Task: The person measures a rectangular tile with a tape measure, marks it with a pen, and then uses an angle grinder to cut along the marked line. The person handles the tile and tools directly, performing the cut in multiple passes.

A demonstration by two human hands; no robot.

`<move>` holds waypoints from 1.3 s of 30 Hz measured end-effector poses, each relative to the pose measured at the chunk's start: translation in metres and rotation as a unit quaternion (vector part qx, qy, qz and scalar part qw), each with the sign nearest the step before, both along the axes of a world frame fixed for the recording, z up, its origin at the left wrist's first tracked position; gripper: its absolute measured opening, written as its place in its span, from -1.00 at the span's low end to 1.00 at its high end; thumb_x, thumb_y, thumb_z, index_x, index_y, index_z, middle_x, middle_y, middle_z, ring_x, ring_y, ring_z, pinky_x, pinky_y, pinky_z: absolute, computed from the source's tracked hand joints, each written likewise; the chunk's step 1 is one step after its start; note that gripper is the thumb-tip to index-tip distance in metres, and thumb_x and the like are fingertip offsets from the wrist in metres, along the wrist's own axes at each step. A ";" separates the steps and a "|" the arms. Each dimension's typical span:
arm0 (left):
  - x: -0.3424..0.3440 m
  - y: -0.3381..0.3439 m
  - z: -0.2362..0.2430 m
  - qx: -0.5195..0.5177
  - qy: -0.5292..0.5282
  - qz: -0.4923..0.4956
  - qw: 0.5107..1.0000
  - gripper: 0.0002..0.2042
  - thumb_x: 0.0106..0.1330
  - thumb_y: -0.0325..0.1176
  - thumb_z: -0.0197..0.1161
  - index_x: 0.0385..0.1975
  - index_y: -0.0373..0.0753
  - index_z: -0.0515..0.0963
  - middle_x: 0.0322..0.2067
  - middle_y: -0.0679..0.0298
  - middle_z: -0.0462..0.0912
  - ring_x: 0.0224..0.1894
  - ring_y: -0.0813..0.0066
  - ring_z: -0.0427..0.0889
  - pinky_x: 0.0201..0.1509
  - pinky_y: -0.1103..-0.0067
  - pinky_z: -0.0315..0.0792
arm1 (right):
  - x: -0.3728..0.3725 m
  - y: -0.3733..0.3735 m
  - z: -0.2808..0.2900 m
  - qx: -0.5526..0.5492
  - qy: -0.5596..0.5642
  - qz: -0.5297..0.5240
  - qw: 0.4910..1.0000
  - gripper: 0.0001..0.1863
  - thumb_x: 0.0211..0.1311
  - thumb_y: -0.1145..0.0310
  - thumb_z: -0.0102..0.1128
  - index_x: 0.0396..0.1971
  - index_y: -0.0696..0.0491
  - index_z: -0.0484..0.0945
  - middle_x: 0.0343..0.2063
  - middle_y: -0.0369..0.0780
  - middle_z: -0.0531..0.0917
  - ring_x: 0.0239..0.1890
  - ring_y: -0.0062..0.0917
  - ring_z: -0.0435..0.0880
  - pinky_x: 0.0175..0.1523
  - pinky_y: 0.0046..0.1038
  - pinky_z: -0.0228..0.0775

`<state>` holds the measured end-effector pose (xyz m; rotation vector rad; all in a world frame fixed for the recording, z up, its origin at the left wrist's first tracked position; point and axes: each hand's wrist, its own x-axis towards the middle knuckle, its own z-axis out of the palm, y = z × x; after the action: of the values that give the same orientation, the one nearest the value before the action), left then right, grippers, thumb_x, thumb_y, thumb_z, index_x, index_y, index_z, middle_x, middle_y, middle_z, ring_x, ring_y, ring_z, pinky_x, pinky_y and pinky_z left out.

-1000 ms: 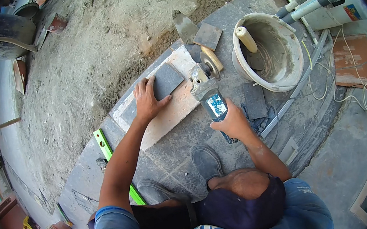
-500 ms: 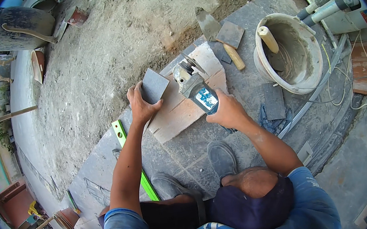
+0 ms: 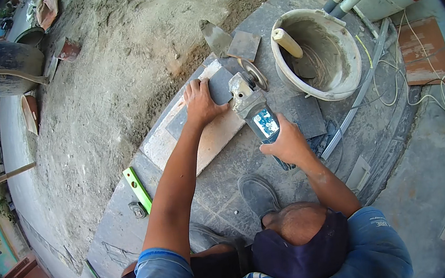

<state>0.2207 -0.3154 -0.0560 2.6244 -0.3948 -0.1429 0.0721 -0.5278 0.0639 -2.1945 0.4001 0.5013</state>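
My left hand (image 3: pixel 201 104) presses down on a grey tile (image 3: pixel 220 85), thumb along the near edge and fingers over the far side. The tile rests on a pale, rough slab (image 3: pixel 209 143) on the paved floor. Grey also shows left of the hand; whether it is the same piece I cannot tell. In my right hand (image 3: pixel 289 141) is an angle grinder (image 3: pixel 255 108), fingers wrapped around its blue-green body. Its disc (image 3: pixel 253 74) points away from me, just right of the tile. Whether the disc spins I cannot tell.
Beyond the grinder lie a small square tile (image 3: pixel 244 46) and a trowel (image 3: pixel 215 38). A mortar-stained bucket (image 3: pixel 354 61) holding a wooden-handled tool stands at right, near a metal bar (image 3: pixel 355 89) and loose cables (image 3: pixel 392 97). A green level (image 3: pixel 136 184) lies left; sandy ground stretches beyond.
My left hand has lowered the raised tile onto the slab and shifted right with it. The grinder has moved right, off the slab. The whole view has turned slightly rightward.
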 end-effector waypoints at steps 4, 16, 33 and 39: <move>0.007 -0.031 -0.001 0.065 -0.048 0.048 0.996 0.16 -0.25 0.15 0.55 0.40 -0.23 0.11 0.32 -0.08 0.20 0.40 -0.14 0.13 0.48 0.04 -0.02 | -0.010 -0.005 0.013 -0.014 -0.020 -0.009 1.000 -0.31 -0.21 0.24 0.43 -0.02 0.23 0.41 -0.26 0.10 0.68 -0.15 0.00 0.69 -0.02 -0.14 0.51; -0.017 -0.014 0.007 0.146 0.066 0.096 0.982 0.27 -0.27 0.51 0.37 0.44 -0.18 0.06 0.37 -0.03 0.16 0.47 -0.07 0.04 0.50 -0.03 -0.18 | -0.007 -0.005 0.012 -0.010 -0.046 -0.008 0.999 -0.31 -0.23 0.26 0.46 -0.02 0.21 0.43 -0.28 0.09 0.68 -0.18 -0.02 0.70 -0.05 -0.14 0.51; -0.085 0.067 -0.013 0.051 -0.025 0.060 0.997 -0.06 -0.21 -0.15 0.54 0.34 -0.17 0.33 0.18 0.07 0.35 0.24 -0.05 0.27 0.38 0.12 0.14 | -0.007 0.044 -0.044 0.030 0.037 0.100 0.994 -0.38 -0.16 0.27 0.43 -0.07 0.17 0.37 -0.23 0.12 0.67 -0.09 0.03 0.68 0.02 -0.08 0.53; -0.085 0.073 -0.016 0.042 -0.038 0.042 0.997 -0.05 -0.30 -0.22 0.57 0.29 -0.23 0.37 0.16 0.05 0.37 0.24 -0.06 0.28 0.34 0.13 0.21 | 0.007 0.048 -0.044 0.045 0.024 0.089 0.995 -0.41 -0.16 0.29 0.45 -0.11 0.17 0.39 -0.25 0.11 0.68 -0.10 0.02 0.69 -0.01 -0.10 0.55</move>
<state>0.1360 -0.2427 -0.0721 2.7315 -0.3083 -0.0333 0.0794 -0.4799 0.0203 -2.1451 0.2036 0.6569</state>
